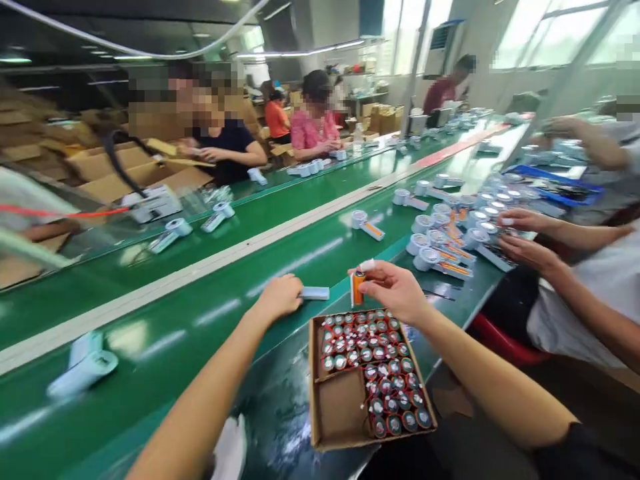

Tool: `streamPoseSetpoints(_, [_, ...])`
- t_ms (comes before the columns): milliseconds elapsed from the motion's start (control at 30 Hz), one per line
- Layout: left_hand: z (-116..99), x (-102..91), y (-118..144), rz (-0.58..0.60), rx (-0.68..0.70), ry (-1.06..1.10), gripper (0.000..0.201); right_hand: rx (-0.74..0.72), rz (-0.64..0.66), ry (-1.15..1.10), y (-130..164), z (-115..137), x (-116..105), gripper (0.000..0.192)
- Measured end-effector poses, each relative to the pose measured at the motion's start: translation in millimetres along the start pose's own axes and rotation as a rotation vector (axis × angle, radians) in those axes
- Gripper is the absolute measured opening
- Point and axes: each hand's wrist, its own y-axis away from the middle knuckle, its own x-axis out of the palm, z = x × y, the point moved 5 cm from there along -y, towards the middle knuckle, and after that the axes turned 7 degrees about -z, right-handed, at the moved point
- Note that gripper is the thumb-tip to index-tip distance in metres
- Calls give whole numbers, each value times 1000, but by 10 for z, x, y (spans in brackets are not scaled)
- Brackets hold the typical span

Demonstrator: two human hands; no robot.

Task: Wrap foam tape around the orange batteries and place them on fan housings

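The right hand (395,288) pinched an orange battery cell (357,288) upright between thumb and fingers, at twelve o'clock above the cardboard tray (340,407) of cells. At nine o'clock, the left hand (280,297) closed around a pale-blue handle part (315,293) on the green conveyor belt (200,320).

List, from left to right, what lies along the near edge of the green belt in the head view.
White housing lying on the belt → left hand on a pale blue-white piece → right hand holding an orange battery → co-worker's hands beside the cluster of white units.
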Motion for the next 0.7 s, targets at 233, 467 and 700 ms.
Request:
streamPoseSetpoints(233, [223,-41,180,-18,-239,200,31,-325,469,1007,-487,-583,633,25])
streamPoseSetpoints(467, [150,-133,111,-138,-323,269,26,-391,663,1332,-571,-562,999,26])
streamPoseSetpoints(700, [294,-87,-299,-216,-289,293,22,-357,648,1464,-893,-696,1014,24])
